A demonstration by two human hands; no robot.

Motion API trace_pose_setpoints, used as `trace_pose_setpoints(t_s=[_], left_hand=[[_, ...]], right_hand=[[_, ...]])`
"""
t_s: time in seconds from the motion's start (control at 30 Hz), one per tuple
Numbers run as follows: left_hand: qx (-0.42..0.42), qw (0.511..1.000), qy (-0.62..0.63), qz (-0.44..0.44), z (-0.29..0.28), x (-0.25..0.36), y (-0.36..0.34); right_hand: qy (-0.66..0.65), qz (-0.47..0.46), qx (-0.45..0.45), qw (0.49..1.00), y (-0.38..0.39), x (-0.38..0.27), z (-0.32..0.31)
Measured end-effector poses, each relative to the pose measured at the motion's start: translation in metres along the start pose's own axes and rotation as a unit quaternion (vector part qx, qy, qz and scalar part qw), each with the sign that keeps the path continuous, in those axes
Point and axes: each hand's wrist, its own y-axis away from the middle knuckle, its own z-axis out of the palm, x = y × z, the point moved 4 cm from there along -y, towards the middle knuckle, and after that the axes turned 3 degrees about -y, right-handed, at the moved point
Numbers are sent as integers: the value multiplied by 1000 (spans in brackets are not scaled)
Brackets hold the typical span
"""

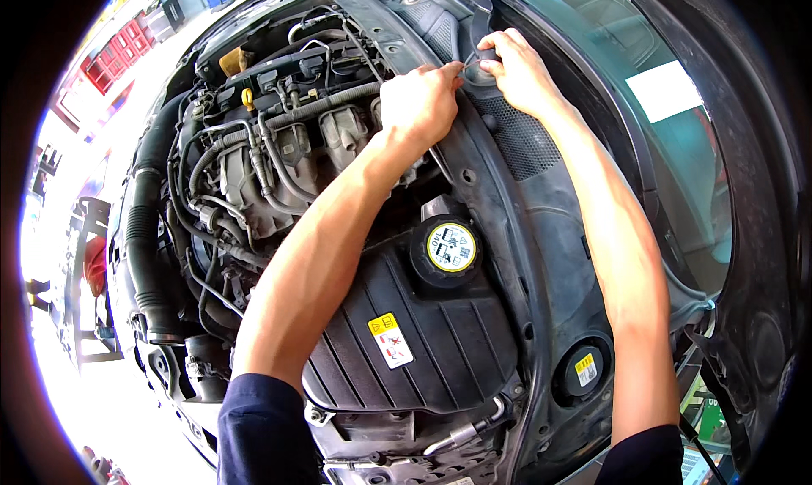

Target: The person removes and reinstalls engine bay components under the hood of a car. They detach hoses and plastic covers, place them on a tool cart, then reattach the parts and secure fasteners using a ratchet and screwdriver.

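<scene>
Both my arms reach out over a car's engine bay to the black plastic cowl panel (550,202) below the windshield. My left hand (419,104) is closed, its fingertips pinched at the cowl's edge on something too small to name. Close by on the right, my right hand (520,66) curls its thumb and fingers around a small dark part, partly hidden by the fingers. Between the fingertips shows a rounded, glossy patch that I cannot identify. A black mesh grille (518,138) lies just beneath my right hand.
The engine (279,147) with hoses and a yellow dipstick handle (248,98) fills the left. A ribbed black tank (410,337) with a round labelled cap (444,246) sits nearer. Another black cap (583,372) is at lower right. The windshield (617,45) rises beyond my right arm.
</scene>
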Motion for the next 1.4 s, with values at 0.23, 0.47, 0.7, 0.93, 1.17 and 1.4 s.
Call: trace_pose_setpoints(t_s=[0.23,0.47,0.7,0.93,1.17,1.4], left_hand=[[12,998,64,5,1,-17,2],[-45,989,125,-59,8,-35,-5],[7,996,85,4,-2,-33,10],[-14,992,124,10,0,-42,12],[-18,998,16,65,-3,-62,26],[0,994,59,93,3,-49,24]], right_hand=[[20,8,-217,976,-44,-16,-13],[-30,20,-237,971,-44,-16,-11],[-69,31,-273,959,-53,-35,-5],[68,-114,-350,927,-68,-65,-15],[65,-73,-380,920,-78,-96,11],[53,-40,-358,931,-71,-104,-10]])
